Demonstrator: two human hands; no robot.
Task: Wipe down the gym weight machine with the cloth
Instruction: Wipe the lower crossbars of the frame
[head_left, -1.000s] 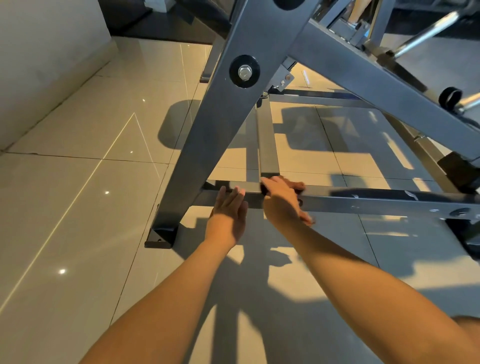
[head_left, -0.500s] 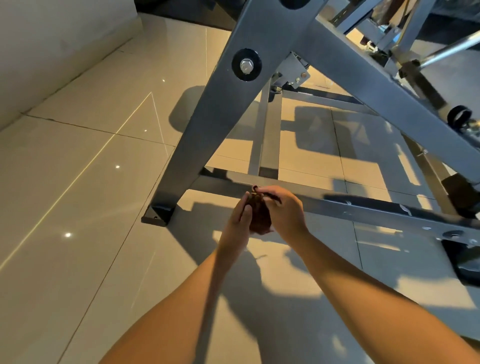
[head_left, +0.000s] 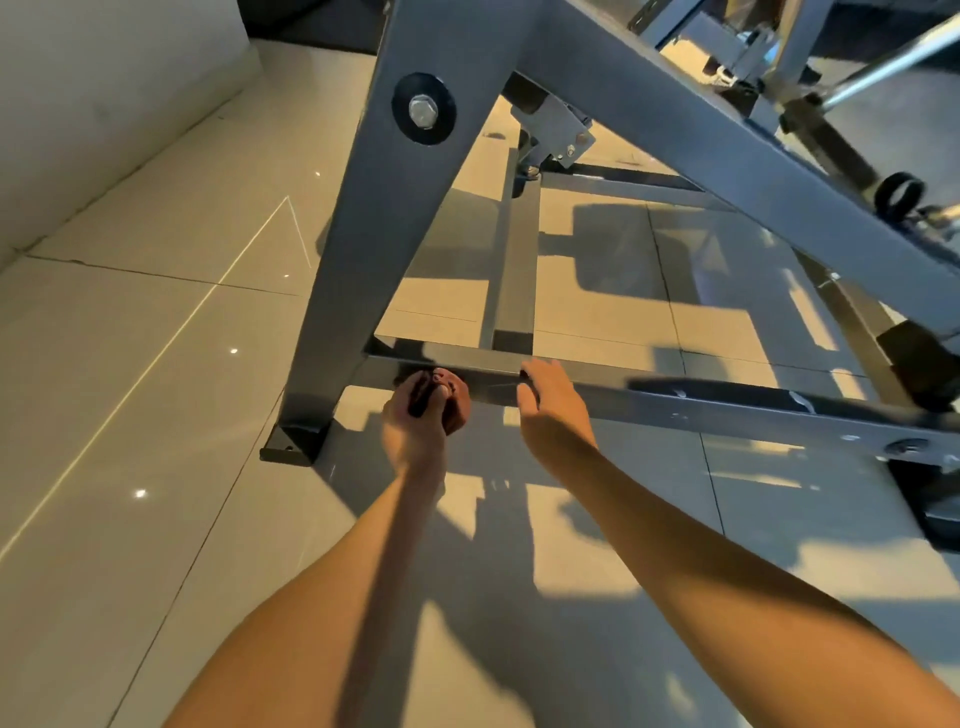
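Note:
The grey steel weight machine (head_left: 395, 218) stands on the tiled floor, its slanted leg bolted above a low horizontal crossbar (head_left: 675, 402). My left hand (head_left: 415, 423) grips a small dark brown cloth (head_left: 456, 402), bunched up and held against the crossbar's front face near the leg. My right hand (head_left: 550, 405) rests with relaxed fingers on the crossbar just right of the cloth, holding nothing.
A black foot plate (head_left: 291, 441) anchors the leg at the left. A second floor bar (head_left: 514, 270) runs back from the crossbar. Another black foot (head_left: 935, 504) sits at the right edge. A pale wall (head_left: 104, 93) rises at the far left.
The cloth passed from my right hand to my left hand. My left hand now holds it against the crossbar, and my right hand has moved right and opened on the bar.

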